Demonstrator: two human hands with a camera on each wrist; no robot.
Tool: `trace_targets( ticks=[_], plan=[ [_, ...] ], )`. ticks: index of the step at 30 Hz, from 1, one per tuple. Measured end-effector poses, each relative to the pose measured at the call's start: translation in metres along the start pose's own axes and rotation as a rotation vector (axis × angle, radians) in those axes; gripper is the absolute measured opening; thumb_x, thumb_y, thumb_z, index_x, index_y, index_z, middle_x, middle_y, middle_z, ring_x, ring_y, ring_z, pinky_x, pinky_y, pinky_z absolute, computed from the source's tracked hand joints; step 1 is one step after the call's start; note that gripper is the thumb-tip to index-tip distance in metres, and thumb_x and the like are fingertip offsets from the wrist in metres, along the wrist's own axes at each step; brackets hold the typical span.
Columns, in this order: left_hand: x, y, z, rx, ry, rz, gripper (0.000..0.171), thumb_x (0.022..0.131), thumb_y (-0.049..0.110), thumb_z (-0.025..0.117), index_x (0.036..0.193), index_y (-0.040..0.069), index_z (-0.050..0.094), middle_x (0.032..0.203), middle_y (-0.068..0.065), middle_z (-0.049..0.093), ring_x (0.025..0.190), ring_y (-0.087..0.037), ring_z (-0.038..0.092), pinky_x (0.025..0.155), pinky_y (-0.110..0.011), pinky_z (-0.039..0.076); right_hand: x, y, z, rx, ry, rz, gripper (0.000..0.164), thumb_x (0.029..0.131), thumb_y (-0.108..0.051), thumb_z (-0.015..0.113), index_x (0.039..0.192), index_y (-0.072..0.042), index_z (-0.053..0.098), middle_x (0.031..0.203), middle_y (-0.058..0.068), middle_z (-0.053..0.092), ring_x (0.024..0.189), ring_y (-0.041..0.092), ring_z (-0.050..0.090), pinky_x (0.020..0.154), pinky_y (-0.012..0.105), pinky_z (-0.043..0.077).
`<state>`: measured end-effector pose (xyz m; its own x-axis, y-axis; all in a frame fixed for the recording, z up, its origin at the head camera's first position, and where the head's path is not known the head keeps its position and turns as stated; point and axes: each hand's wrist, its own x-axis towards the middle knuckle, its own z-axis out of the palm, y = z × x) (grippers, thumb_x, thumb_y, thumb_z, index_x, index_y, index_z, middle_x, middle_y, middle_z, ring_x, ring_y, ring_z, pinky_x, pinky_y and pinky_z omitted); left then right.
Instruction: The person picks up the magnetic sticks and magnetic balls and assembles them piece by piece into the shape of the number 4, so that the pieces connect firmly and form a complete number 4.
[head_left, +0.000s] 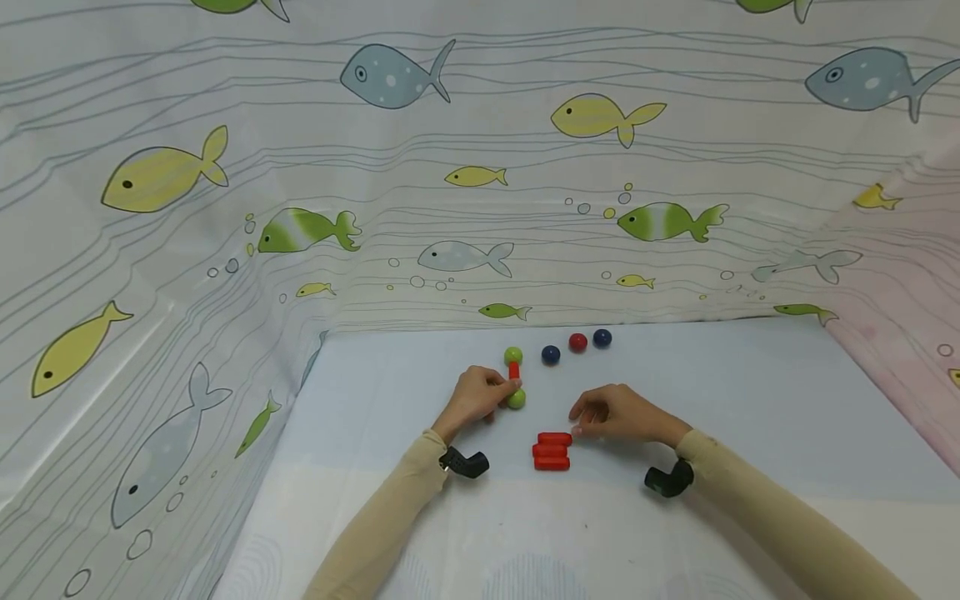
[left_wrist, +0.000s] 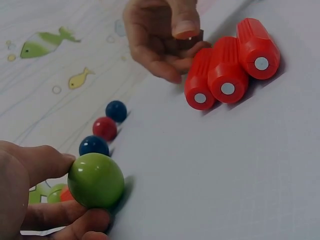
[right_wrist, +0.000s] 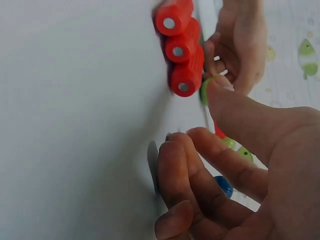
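Observation:
My left hand [head_left: 477, 392] pinches a glossy green ball [left_wrist: 96, 180], thumb at one side and fingers under it. The ball sits at the near end of a short red rod [head_left: 513, 371], with a second green ball [head_left: 513, 355] at the far end; the fingers partly cover the rod. My right hand [head_left: 618, 414] is beside three ribbed red rods, its fingers loosely bent with nothing between them. Those rods lie side by side: a far rod [head_left: 555, 438], a middle rod [head_left: 550, 451] and a near rod [head_left: 552, 463], with round silvery discs in their ends.
Behind the hands, a blue ball [head_left: 551, 355], a red ball [head_left: 577, 342] and another blue ball [head_left: 602, 337] form a slanting row on the white table [head_left: 712, 375]. A fish-patterned cloth [head_left: 420, 183] rises at the table's back and sides.

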<state>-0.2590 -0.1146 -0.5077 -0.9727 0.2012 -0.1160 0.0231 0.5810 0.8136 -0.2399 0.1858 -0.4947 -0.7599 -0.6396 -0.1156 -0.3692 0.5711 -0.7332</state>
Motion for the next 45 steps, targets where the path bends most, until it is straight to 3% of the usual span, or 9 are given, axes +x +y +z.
trace_targets(
  ticks=[21, 34, 45],
  plan=[
    [-0.001, -0.002, 0.0, -0.015, -0.009, -0.009, 0.035, 0.101, 0.041, 0.071, 0.087, 0.009, 0.077, 0.069, 0.001, 0.064, 0.041, -0.012, 0.052, 0.046, -0.024, 0.039, -0.01, -0.005, 0.027, -0.042, 0.089, -0.124, 0.014, 0.097, -0.021, 0.079, 0.109, -0.015, 0.079, 0.087, -0.011, 0.068, 0.075, 0.003, 0.057, 0.069, 0.022, 0.05],
    [-0.003, -0.003, 0.001, -0.021, -0.006, 0.002, 0.038, 0.1, 0.043, 0.071, 0.086, 0.009, 0.077, 0.069, 0.001, 0.065, 0.041, -0.012, 0.052, 0.045, -0.024, 0.038, -0.01, -0.003, 0.024, -0.015, 0.094, -0.038, 0.017, 0.103, -0.02, 0.07, 0.117, -0.011, 0.071, 0.093, -0.006, 0.068, 0.078, 0.007, 0.059, 0.069, 0.023, 0.051],
    [-0.003, -0.002, 0.001, -0.036, -0.009, -0.002, 0.038, 0.1, 0.043, 0.072, 0.088, 0.008, 0.078, 0.07, 0.0, 0.065, 0.042, -0.012, 0.052, 0.045, -0.024, 0.039, 0.003, 0.007, 0.014, -0.011, 0.159, 0.036, 0.019, 0.105, -0.02, 0.067, 0.12, -0.007, 0.07, 0.09, -0.003, 0.067, 0.078, 0.013, 0.06, 0.068, 0.024, 0.052]
  ],
)
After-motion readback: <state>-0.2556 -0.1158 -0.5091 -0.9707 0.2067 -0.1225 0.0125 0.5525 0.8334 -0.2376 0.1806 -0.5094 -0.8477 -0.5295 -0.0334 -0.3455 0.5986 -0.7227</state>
